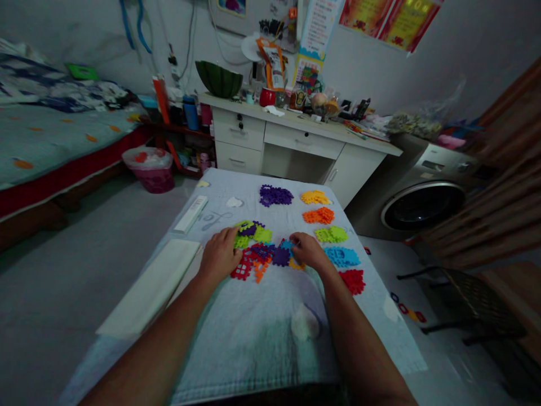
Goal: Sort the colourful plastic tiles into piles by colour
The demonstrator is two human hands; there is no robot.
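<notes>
A mixed pile of flat plastic building pieces with notched edges lies mid-table: lime green pieces [262, 234], red pieces [242, 269], orange pieces [260, 270] and a purple piece [281, 256]. My left hand [220, 252] rests against the pile's left side, thumb and fingers apart around its edge. At the right side is my right hand [309, 250], its fingers curled and pressed together beside a light blue piece [287, 244]. Whatever those fingertips hold is hidden. A yellow piece [296, 264] shows under the right hand.
Single-colour heaps line the table's right: yellow [315, 197], orange [319, 215], green [332, 234], blue [342, 256], red [353, 281]. A purple heap [275, 195] lies at the back. A white box [191, 214] and a pale flat board [150, 287] lie left. Behind stands a desk [240, 132].
</notes>
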